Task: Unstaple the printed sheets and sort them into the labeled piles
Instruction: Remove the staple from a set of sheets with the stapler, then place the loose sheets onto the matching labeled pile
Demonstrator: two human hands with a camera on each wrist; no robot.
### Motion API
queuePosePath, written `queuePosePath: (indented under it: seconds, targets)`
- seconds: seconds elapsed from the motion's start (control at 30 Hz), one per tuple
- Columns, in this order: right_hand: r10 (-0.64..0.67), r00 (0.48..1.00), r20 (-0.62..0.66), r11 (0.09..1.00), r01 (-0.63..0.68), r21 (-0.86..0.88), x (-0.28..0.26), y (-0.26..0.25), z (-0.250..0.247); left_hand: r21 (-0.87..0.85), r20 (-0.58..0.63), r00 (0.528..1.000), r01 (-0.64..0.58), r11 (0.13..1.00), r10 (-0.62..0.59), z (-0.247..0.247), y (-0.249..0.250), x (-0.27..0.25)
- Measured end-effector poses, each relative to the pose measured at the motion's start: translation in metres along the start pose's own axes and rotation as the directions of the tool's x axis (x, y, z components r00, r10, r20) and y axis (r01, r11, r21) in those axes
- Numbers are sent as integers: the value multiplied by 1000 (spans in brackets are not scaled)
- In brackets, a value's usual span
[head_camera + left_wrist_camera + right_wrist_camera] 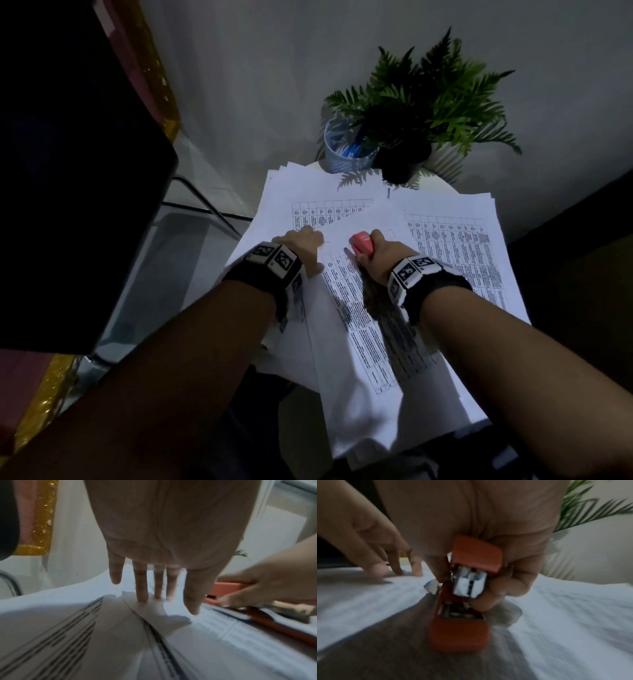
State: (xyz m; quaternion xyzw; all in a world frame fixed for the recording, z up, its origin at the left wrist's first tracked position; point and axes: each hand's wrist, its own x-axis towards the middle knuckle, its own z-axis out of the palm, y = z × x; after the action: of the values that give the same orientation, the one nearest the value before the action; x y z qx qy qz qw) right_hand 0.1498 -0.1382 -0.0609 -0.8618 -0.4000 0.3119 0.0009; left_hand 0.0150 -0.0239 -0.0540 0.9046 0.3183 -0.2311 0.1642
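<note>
Paper-strewn table [442, 186], stapler [360, 244] in right hand's [378, 255] grip.

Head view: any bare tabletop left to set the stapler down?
Hardly. Printed sheets cover nearly the whole white table. The only bare strip lies at the far rim, right of the potted fern and mesh cup. The middle is crowded: left hand presses paper, right hand grips the stapler.
</note>
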Motion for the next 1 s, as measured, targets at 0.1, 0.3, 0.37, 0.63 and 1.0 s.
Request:
queuePosePath:
  seconds: [0.1, 0.3, 0.37, 0.63, 1.0]
  targets:
    - [108, 993, -54, 994, -108, 4, -4, 33, -4, 13, 7, 997, 75, 997, -75, -7, 0, 6]
    - [328, 939, -106, 945, -323, 60, -9, 83, -13, 33, 55, 985, 159, 987, -161, -16, 5, 11]
    - [371, 923, -98, 928, -366, 68, -11, 92, -18, -99, 46, 990, 137, 986, -133, -19, 6, 10]
    - [323, 903, -283, 941, -273, 202, -42, 87, -51, -724, -251, 949, -54, 687, -190, -54, -3, -53]
    - [-69, 954, -293, 626, 270, 732, -130, -20, -79, -827, -471, 875, -391, 403, -117, -61, 42, -143]
